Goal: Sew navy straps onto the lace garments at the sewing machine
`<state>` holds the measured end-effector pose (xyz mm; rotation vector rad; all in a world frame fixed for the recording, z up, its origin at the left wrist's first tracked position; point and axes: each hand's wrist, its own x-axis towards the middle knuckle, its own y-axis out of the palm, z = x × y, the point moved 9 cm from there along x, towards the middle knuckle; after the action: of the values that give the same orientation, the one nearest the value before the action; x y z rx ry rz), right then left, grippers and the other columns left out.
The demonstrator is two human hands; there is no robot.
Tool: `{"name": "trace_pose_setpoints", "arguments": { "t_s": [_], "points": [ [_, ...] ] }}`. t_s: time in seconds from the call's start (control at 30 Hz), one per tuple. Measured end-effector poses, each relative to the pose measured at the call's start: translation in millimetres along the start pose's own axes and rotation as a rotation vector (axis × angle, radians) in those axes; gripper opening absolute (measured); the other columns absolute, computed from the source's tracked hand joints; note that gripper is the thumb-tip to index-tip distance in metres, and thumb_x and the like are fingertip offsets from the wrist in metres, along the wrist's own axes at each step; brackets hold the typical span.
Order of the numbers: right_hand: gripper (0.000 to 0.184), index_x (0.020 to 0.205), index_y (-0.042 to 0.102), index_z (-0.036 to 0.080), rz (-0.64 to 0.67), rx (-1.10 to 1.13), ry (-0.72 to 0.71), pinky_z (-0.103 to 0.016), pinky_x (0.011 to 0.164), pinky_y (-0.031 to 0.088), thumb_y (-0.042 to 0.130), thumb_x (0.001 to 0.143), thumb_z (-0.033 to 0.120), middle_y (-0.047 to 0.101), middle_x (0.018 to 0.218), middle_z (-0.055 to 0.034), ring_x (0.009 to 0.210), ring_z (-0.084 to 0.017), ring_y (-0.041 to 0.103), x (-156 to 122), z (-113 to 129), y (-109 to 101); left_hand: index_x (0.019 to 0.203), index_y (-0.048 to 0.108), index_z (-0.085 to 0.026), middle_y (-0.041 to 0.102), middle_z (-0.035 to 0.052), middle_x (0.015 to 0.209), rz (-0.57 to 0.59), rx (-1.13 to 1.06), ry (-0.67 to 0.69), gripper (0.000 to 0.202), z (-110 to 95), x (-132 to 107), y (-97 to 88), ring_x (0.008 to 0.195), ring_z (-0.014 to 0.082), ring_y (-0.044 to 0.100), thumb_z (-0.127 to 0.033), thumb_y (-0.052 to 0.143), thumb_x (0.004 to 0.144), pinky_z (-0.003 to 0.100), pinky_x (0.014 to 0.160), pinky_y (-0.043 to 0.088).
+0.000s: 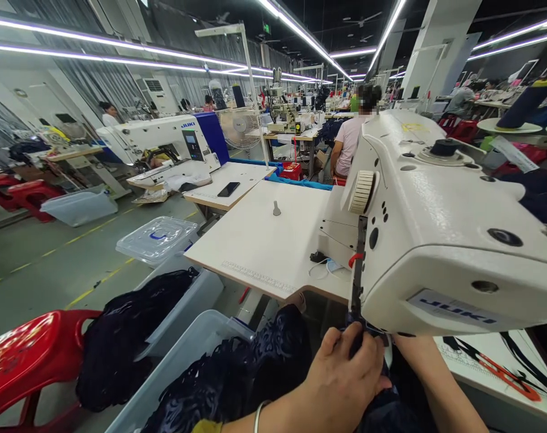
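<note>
My left hand (340, 379) is closed on dark navy fabric (384, 412), its fingers bent over the cloth just below the head of a white JUKI sewing machine (445, 240). A bracelet (259, 415) circles that wrist. From the right, my right forearm (435, 379) reaches in under the machine head. The fingers of my right hand are hidden behind the machine and my left hand. The fabric hangs down toward my lap, and its upper edge meets the machine's front bar (358, 264). Where the needle meets the cloth cannot be seen.
Left of me, a clear plastic bin (212, 322) holds navy fabric pieces, beside a red stool (33, 343). A white table (255, 240) extends ahead; a phone (228, 189) lies beyond. Orange-handled scissors (508, 373) lie right. A seated person (348, 144) is ahead.
</note>
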<state>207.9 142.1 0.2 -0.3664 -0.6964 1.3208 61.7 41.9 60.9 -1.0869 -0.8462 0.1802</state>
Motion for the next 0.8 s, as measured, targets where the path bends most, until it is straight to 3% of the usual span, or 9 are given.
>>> {"name": "trace_pose_setpoints", "arguments": {
  "t_s": [0.3,0.8],
  "points": [
    [0.014,0.058,0.065,0.032,0.005,-0.108,-0.034,-0.046,0.080,0.052,0.052,0.064,0.032,0.070,0.060,-0.0056,0.091,-0.035,0.065,-2,12,-3,0.126,0.060,-0.018,0.060,0.0051,0.125,-0.042,-0.015,-0.027,0.039,-1,1,-0.7,0.117,0.0227,0.049,-0.044,0.046,0.100,0.035,0.094,0.032],
    [0.020,0.059,0.066,0.029,-0.060,-0.273,-0.109,-0.053,0.083,0.050,0.049,0.067,0.028,0.069,0.059,-0.0092,0.085,-0.037,0.066,-8,8,2,0.125,0.060,-0.017,0.056,0.0039,0.131,-0.024,-0.034,-0.051,0.042,-1,8,0.9,0.120,0.0233,0.047,-0.046,0.042,0.101,0.035,0.095,0.031]
  ]
}}
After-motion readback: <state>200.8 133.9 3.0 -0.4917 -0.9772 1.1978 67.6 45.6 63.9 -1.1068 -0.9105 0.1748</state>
